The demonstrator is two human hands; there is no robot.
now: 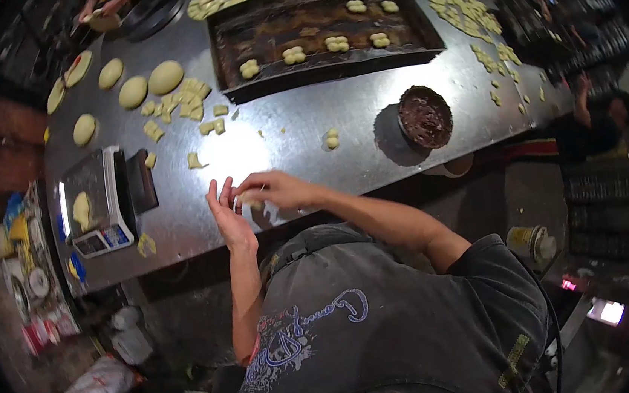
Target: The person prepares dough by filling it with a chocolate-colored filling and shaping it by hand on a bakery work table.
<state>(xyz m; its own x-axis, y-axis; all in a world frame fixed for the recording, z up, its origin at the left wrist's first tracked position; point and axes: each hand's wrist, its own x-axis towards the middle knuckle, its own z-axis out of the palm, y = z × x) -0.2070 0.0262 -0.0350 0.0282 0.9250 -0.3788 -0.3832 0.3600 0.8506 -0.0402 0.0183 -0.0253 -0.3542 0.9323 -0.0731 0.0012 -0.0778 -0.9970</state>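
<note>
Dough piece (249, 201), small and pale, sits at the near edge of the steel table (301, 133), pinched under the curled fingers of the right hand (280, 188); the left hand (227, 218) stands flat and open beside it, holding nothing; it looks soft, light and tacky, best taken gently by its sides; beyond lie a digital scale (97, 202), a dark bowl (425, 116), cut dough chunks (184, 103), then a baking tray (261, 35).

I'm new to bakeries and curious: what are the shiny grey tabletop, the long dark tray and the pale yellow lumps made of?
Shiny grey tabletop: probably stainless steel, since it mirrors the lamp glare.
Long dark tray: likely metal, with a blackened, greasy-looking surface.
Pale yellow lumps: soft dough, judging by their rounded and cut shapes.
</note>
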